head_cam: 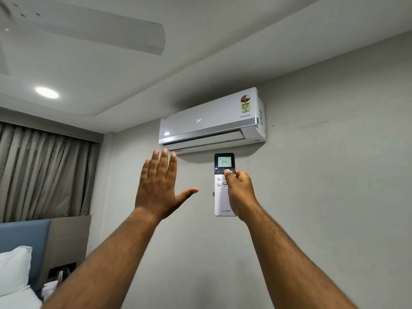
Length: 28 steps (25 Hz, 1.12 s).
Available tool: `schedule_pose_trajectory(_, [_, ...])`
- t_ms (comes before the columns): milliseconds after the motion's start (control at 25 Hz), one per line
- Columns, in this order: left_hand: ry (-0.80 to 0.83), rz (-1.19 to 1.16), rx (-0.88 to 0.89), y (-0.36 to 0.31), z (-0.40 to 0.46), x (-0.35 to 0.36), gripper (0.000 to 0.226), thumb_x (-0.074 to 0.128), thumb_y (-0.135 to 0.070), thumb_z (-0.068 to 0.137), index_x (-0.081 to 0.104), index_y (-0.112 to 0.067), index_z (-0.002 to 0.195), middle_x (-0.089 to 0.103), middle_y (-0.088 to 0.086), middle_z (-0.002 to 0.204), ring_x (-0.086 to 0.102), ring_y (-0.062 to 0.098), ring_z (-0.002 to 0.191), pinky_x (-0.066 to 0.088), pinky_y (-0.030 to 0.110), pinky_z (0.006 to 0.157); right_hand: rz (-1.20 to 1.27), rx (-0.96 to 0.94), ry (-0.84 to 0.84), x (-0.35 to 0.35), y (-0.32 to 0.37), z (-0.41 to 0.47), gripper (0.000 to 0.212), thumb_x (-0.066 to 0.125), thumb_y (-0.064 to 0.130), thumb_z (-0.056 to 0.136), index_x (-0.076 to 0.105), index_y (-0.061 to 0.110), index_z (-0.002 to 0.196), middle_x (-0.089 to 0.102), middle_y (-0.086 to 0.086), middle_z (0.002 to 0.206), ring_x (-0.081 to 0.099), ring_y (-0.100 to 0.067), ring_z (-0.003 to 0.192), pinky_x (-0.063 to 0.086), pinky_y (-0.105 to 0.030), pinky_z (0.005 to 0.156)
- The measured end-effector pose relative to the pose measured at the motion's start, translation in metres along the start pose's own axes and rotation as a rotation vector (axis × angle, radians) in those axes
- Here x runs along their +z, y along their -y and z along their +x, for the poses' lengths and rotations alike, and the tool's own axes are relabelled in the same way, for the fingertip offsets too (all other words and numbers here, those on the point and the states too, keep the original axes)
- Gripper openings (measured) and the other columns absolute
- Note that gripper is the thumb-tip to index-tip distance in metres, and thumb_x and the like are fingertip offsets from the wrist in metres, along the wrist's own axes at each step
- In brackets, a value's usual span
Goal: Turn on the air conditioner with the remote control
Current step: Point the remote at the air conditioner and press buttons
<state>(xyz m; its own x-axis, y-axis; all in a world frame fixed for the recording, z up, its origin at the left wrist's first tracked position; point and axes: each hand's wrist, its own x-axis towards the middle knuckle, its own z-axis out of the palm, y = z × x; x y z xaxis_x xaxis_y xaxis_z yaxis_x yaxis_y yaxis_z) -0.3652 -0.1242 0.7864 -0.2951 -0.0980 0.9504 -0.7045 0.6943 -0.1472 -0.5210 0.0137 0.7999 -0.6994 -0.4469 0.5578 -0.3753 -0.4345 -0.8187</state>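
Wrapped around the lower half of the remote control (224,186), the right hand (239,192) holds it upright, fingers closed on its right edge and back, thumb tip pressed on the dark band just under the lit screen, which reads 24. The remote's top edge sits just below the bottom edge of the air conditioner (211,121), apart from it, with bare wall (323,197) showing between them and all along the right side.

Left of the remote, the left hand (159,186) is raised with its palm toward the wall, four fingers together and straight, thumb spread wide toward the remote; it holds nothing. Its fingertips reach up near the unit's lower left corner without touching. A gap of wall separates the thumb tip from the remote's left edge.

On the unit's front panel a faint 24 glows, and the flap along the underside looks slightly parted, though how far I cannot tell. An energy sticker (245,103) sits at its upper right.

Further left hang curtains (44,170), with a headboard (26,237) and pillow (13,268) below. Overhead are a ceiling light (47,92) and a blurred fan blade (107,34).
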Motion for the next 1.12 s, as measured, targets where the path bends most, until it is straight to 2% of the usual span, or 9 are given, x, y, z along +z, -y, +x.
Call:
schedule_pose_trajectory(240, [-0.011, -0.007, -0.024, 0.005, -0.004, 0.000, 0.107, 0.010, -0.086, 0.078, -0.001, -0.009, 0.151, 0.008, 0.018, 0.162, 0.002, 0.035, 0.150, 0.003, 0.047, 0.121, -0.001, 0.008, -0.003, 0.002, 0.000, -0.002, 0.028, 0.049, 0.038, 0.099, 0.052, 0.012, 0.110, 0.071, -0.021, 0.105, 0.071, -0.043, 0.097, 0.058, -0.052, 0.083])
schedule_pose_trajectory(440, [0.001, -0.008, -0.028, 0.012, -0.009, -0.002, 0.107, 0.010, -0.086, 0.078, -0.002, -0.009, 0.151, 0.007, 0.018, 0.162, 0.000, 0.034, 0.150, 0.004, 0.048, 0.122, -0.018, 0.009, -0.004, 0.002, -0.004, -0.002, 0.029, 0.050, 0.038, 0.099, 0.053, 0.011, 0.111, 0.071, -0.019, 0.103, 0.068, -0.032, 0.079, 0.056, -0.039, 0.072])
schedule_pose_trajectory(760, [0.017, -0.011, -0.034, 0.018, -0.012, -0.002, 0.108, 0.013, -0.085, 0.078, 0.005, -0.007, 0.152, 0.009, 0.019, 0.162, 0.002, 0.035, 0.150, 0.008, 0.050, 0.122, -0.045, 0.013, -0.002, 0.008, -0.008, -0.004, 0.029, 0.049, 0.039, 0.099, 0.053, 0.014, 0.111, 0.069, -0.012, 0.096, 0.065, -0.024, 0.071, 0.052, -0.029, 0.061])
schedule_pose_trajectory(1120, [0.011, -0.006, -0.038, 0.024, -0.011, -0.002, 0.108, 0.010, -0.086, 0.078, 0.004, -0.007, 0.152, 0.010, 0.019, 0.162, 0.002, 0.035, 0.150, 0.007, 0.049, 0.121, -0.021, 0.029, 0.001, 0.015, -0.011, -0.008, 0.024, 0.049, 0.038, 0.099, 0.052, 0.015, 0.106, 0.070, -0.013, 0.096, 0.066, -0.029, 0.077, 0.053, -0.035, 0.067])
